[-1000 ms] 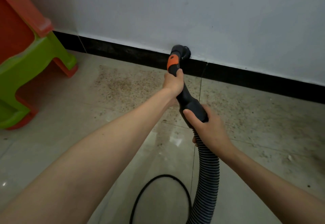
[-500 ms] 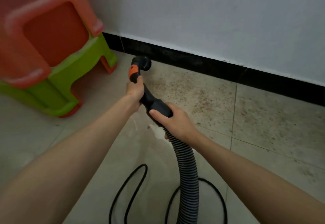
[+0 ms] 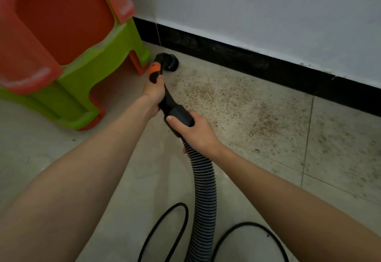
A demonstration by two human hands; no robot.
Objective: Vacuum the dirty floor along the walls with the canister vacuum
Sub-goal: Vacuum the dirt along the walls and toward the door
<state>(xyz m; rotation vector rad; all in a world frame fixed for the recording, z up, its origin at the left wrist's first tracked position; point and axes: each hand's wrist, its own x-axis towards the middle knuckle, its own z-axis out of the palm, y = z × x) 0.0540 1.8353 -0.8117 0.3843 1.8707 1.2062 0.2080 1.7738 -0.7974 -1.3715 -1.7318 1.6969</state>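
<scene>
The vacuum's black round brush nozzle (image 3: 170, 62) rests on the floor beside the leg of the stools, close to the black baseboard (image 3: 257, 64). An orange collar (image 3: 154, 70) sits just behind the nozzle. My left hand (image 3: 153, 93) grips the black wand below that collar. My right hand (image 3: 195, 133) grips the black handle cuff (image 3: 180, 115) where the ribbed grey hose (image 3: 204, 195) begins. Brown dirt specks (image 3: 237, 105) cover the tiles to the right of the nozzle along the wall. The canister itself is out of view.
Stacked orange and green plastic stools (image 3: 68, 60) stand at the upper left, right next to the nozzle. A black power cord (image 3: 177, 226) loops on the floor near the hose at the bottom. The white wall (image 3: 268, 10) runs above the baseboard.
The nozzle has travelled left along the wall, from the dirty patch to the stool's leg. The view followed left and closer. Both hands kept their grip.
</scene>
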